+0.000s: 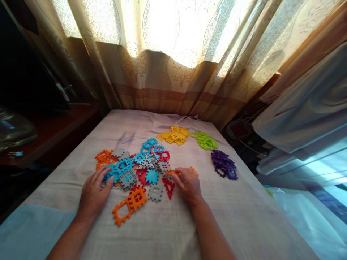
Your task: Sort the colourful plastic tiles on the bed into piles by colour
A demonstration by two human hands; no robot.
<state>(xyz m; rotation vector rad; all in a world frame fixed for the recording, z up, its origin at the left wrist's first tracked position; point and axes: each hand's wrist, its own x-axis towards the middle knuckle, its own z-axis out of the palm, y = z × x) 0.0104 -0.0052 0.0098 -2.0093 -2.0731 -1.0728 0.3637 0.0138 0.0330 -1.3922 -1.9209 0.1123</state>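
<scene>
A mixed pile of flat plastic interlocking tiles with notched edges lies on the covered surface in front of me. My left hand (94,189) rests at the pile's left side, thumb apart and fingers stretched over blue tiles (123,166). At the right side, my right hand (189,185) has its fingers bent onto an orange tile (172,172); more orange shows behind the knuckles. A red triangular tile (168,187) lies just left of my right thumb. Between the hands are grey tiles (155,193), a solid blue square (152,176) and a larger orange tile (137,198).
Separate heaps of yellow tiles (175,135), lime green tiles (204,140) and purple tiles (223,164) lie toward the back right. A pale cloth (230,224) covers the surface. Curtains (162,79) hang behind it, and a brown desk (78,119) stands left.
</scene>
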